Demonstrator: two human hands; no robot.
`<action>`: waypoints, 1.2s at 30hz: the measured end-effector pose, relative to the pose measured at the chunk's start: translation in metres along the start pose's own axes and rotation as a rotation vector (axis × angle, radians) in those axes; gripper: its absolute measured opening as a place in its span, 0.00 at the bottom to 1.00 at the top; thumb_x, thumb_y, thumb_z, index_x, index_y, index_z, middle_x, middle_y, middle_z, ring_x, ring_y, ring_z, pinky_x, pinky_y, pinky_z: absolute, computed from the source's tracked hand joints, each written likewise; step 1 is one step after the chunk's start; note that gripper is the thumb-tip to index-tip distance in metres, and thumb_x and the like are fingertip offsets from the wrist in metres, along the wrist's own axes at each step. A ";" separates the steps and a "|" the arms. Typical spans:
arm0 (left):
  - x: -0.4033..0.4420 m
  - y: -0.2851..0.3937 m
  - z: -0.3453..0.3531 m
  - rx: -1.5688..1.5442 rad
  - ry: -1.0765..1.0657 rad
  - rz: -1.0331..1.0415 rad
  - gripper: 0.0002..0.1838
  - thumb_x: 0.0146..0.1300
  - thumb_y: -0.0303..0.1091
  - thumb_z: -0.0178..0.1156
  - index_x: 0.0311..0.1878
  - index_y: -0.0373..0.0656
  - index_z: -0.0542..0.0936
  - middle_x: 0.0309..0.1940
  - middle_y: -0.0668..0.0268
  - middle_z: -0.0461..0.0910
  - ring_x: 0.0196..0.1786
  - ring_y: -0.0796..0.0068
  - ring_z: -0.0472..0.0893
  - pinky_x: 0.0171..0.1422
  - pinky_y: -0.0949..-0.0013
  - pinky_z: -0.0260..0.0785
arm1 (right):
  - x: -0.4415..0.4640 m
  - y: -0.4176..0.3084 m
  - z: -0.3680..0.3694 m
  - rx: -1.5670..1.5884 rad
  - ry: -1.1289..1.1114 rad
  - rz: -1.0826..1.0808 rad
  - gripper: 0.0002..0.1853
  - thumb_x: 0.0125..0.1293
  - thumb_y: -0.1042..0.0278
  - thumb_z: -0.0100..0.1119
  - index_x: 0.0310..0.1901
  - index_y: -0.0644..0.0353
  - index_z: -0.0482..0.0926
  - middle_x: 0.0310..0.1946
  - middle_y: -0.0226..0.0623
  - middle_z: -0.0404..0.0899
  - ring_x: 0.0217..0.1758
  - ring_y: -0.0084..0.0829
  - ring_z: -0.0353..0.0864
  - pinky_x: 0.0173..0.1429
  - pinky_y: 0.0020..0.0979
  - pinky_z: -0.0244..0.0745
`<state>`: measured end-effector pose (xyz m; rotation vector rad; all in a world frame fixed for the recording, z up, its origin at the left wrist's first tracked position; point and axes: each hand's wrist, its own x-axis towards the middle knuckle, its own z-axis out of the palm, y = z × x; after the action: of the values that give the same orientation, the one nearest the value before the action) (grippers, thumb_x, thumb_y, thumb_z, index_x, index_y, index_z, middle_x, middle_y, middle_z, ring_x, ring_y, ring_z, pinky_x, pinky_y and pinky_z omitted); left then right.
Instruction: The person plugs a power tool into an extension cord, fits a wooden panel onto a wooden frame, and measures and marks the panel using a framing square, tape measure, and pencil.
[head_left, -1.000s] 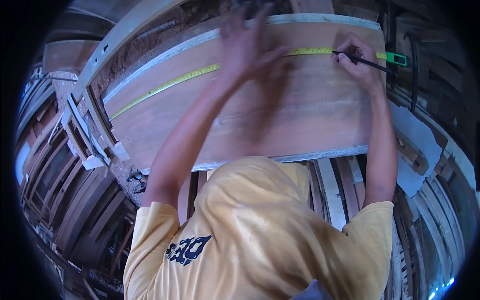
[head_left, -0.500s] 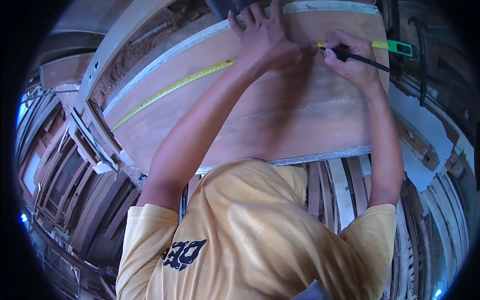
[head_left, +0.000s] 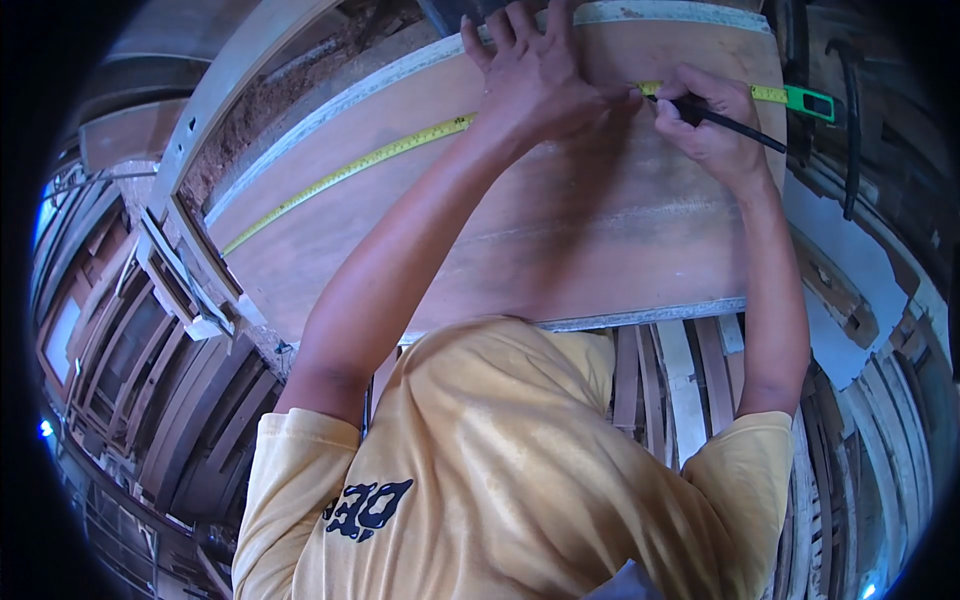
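A flat wooden board with pale whitish edges lies in front of me. Along it runs a yellow tape measure, drawn out from the left end to its green case past the right edge. My left hand lies spread over the tape on the board, its thumb stretched toward my right hand. My right hand grips a dark pencil-like marker, its tip down at the tape's edge close to the left thumb. Part of the tape is hidden under both hands.
Stacked wooden strips stand below the board and more planks fill the left side. A dark metal bar rises beyond the tape case. A curved pale wooden piece borders the upper left.
The view has shifted very slightly, with the board's right end and the tape case a bit further right. Both hands keep nearly the same pose, and the marker stays at the tape.
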<state>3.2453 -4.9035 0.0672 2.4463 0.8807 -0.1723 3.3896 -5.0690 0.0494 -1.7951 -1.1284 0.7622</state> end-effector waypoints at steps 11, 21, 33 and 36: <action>0.000 0.001 -0.003 -0.015 -0.005 0.005 0.58 0.50 0.67 0.72 0.78 0.46 0.58 0.69 0.41 0.64 0.76 0.39 0.59 0.79 0.28 0.38 | 0.000 -0.002 -0.001 -0.006 -0.011 0.025 0.05 0.54 0.75 0.64 0.29 0.64 0.76 0.19 0.33 0.73 0.23 0.22 0.70 0.30 0.28 0.67; 0.001 0.003 -0.005 -0.003 0.003 0.018 0.60 0.50 0.68 0.71 0.79 0.46 0.56 0.70 0.41 0.62 0.77 0.38 0.58 0.80 0.30 0.38 | 0.001 -0.005 -0.008 -0.055 -0.093 0.042 0.05 0.58 0.73 0.63 0.33 0.64 0.78 0.22 0.33 0.78 0.26 0.20 0.74 0.33 0.29 0.72; -0.018 -0.034 0.015 -0.090 0.291 0.186 0.53 0.53 0.63 0.73 0.78 0.52 0.62 0.74 0.45 0.60 0.79 0.39 0.54 0.80 0.35 0.42 | -0.016 -0.002 -0.127 -0.481 0.559 0.140 0.24 0.61 0.55 0.76 0.53 0.62 0.82 0.51 0.39 0.80 0.57 0.34 0.79 0.59 0.34 0.74; -0.067 -0.068 0.004 -0.090 0.511 0.239 0.44 0.58 0.58 0.73 0.73 0.48 0.69 0.71 0.44 0.64 0.78 0.40 0.55 0.79 0.40 0.46 | -0.026 0.007 -0.127 -0.144 0.521 0.361 0.33 0.54 0.50 0.82 0.58 0.59 0.82 0.57 0.38 0.79 0.62 0.35 0.77 0.65 0.34 0.72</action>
<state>3.1509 -4.8992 0.0540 2.5215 0.7618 0.5883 3.4863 -5.1380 0.1009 -2.1837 -0.5333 0.3749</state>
